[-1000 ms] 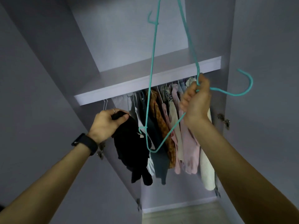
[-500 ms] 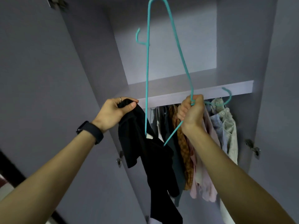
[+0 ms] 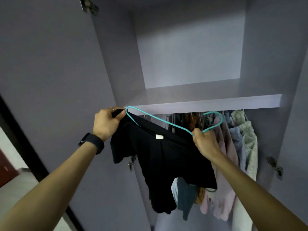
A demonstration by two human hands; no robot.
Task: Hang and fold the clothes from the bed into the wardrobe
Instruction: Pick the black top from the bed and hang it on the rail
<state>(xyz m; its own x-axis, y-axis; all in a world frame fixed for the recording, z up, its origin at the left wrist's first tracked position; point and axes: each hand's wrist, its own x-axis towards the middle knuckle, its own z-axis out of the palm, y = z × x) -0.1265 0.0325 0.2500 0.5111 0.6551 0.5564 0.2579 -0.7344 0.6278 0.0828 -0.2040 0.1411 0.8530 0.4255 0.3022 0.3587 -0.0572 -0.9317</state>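
A black T-shirt (image 3: 168,157) with a small white neck label hangs in front of the open wardrobe. My left hand (image 3: 107,123) grips its left shoulder, up near the shelf edge. A teal wire hanger (image 3: 160,120) lies across the shirt's top, one end tucked inside the shirt by my left hand. My right hand (image 3: 204,141) is closed on the hanger's neck, below its hook. Part of the hanger's lower bar peeks out under the shirt's hem.
A lilac shelf (image 3: 216,104) spans the wardrobe just above my hands. Several garments (image 3: 233,147) in pink, grey, orange and teal hang on the rail under it, to the right. The wardrobe door (image 3: 55,80) stands open on the left, with hinges (image 3: 275,167) on the right wall.
The hanger has swung down from upright to lying flat across the shirt, and one end has gone inside it. The shirt is spread wider between my hands.
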